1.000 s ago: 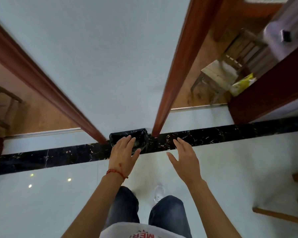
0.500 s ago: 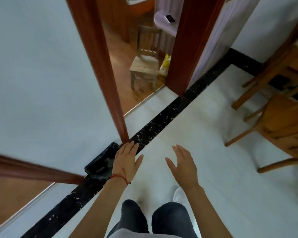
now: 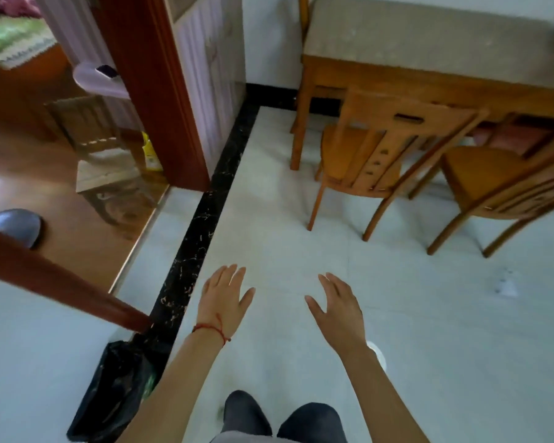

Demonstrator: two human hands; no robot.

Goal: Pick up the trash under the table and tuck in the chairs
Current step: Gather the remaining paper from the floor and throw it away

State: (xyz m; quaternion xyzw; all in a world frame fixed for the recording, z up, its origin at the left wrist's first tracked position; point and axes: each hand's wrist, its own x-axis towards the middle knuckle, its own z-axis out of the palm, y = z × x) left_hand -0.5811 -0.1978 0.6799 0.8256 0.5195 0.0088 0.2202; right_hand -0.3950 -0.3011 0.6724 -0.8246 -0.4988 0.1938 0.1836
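Note:
My left hand (image 3: pixel 226 297) and my right hand (image 3: pixel 338 303) are stretched out over the white tiled floor, fingers straight, holding nothing. A wooden table (image 3: pixel 429 46) with a grey top stands at the upper right. Two wooden chairs stand pulled out from it: one (image 3: pixel 375 155) in front of the table's left end, the other (image 3: pixel 506 183) at the right edge. A black trash bag (image 3: pixel 115 388) sits on the floor at the lower left, beside my left forearm. A pale scrap (image 3: pixel 506 284) lies on the floor at the right.
A red-brown door frame (image 3: pixel 154 91) opens at the left onto a room with a wooden floor, a small wooden chair (image 3: pixel 103 167) and a yellow packet (image 3: pixel 149 151). A black marble strip (image 3: pixel 205 212) runs along the floor. My legs show at the bottom.
The view has swung right, away from the wall and trash bag, and the table and both chairs have come into view. Both hands stay open and empty, now over the bare floor.

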